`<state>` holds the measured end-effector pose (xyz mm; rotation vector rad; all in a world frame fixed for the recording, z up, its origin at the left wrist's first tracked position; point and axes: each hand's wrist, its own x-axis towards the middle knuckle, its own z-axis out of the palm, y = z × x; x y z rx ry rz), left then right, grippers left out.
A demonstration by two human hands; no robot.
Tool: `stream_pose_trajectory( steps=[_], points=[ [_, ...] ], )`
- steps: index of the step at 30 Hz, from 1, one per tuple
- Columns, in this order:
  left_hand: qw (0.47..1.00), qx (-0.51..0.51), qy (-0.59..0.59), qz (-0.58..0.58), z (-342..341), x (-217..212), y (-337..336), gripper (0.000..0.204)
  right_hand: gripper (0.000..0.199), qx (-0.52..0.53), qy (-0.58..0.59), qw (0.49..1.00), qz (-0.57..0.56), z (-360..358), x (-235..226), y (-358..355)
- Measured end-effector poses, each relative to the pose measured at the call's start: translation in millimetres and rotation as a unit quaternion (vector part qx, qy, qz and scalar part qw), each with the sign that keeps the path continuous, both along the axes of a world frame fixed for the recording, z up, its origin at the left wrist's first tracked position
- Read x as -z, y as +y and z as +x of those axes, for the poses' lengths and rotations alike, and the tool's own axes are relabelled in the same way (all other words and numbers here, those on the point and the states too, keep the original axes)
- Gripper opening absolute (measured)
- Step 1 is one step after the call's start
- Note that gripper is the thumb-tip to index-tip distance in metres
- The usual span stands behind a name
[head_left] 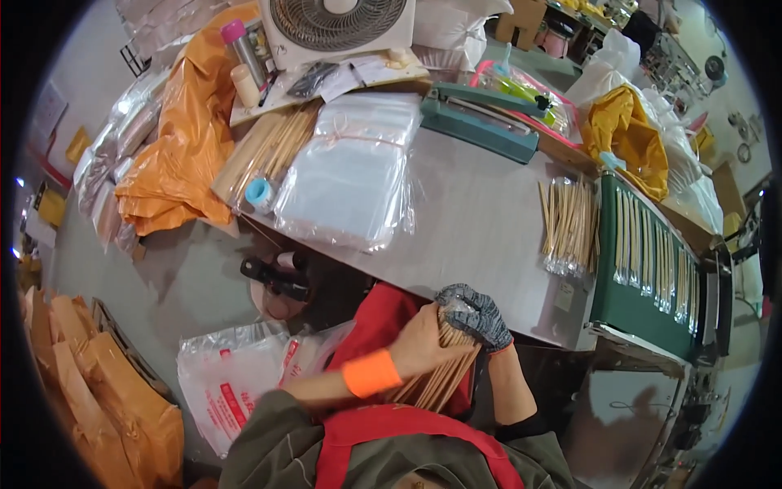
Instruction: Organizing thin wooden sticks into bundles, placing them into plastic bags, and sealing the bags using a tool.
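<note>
A thick bundle of thin wooden sticks (437, 381), like chopsticks or skewers, is held over my lap, tilted, with clear plastic around its upper end. My left hand (419, 342), bare with an orange wristband, grips the bundle from the left side. On the right, my right hand (482, 316) wears a grey knitted glove and closes round the plastic-covered top end. Red apron cloth lies beneath the bundle. To the right on the table rests a pile of similar sticks (568, 224) with clear plastic at their near ends.
A green conveyor belt (607, 277) at right carries several small wrapped stick packs. On the table (476, 212) lie a stack of clear bags (346, 175), loose sticks (281, 147), a tape roll (259, 193) and a teal sealer (479, 122). A fan (338, 33) stands behind; plastic bags (232, 375) lie left.
</note>
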<state>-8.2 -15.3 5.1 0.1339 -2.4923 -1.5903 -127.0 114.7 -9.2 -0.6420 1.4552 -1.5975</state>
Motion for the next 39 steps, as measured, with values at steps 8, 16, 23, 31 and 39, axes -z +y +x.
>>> stream_pose_trajectory(
  steps=[8,16,23,31,39],
  points=[
    [0.937,0.07,0.082,-0.333,-51.6,-29.3,-282.1,0.016,0.021,0.088,-0.026,0.995,-0.027,-1.7,11.0,17.8],
    [0.966,0.179,0.058,-0.175,-104.9,13.1,-190.4,0.016,0.023,0.059,0.003,0.997,-0.042,-13.3,24.0,13.2],
    [0.995,0.072,0.041,0.064,-66.0,84.4,-51.6,0.024,0.031,-0.016,0.171,0.983,-0.061,1.5,6.4,-3.0],
    [0.924,-0.007,0.345,-0.165,-16.7,26.8,-34.6,0.006,0.074,0.176,0.264,0.947,0.046,34.0,43.2,-44.4],
    [0.935,0.162,0.261,-0.177,51.9,6.8,-20.8,0.015,0.097,0.301,0.252,0.903,0.176,119.4,-30.8,29.4]
  ],
)
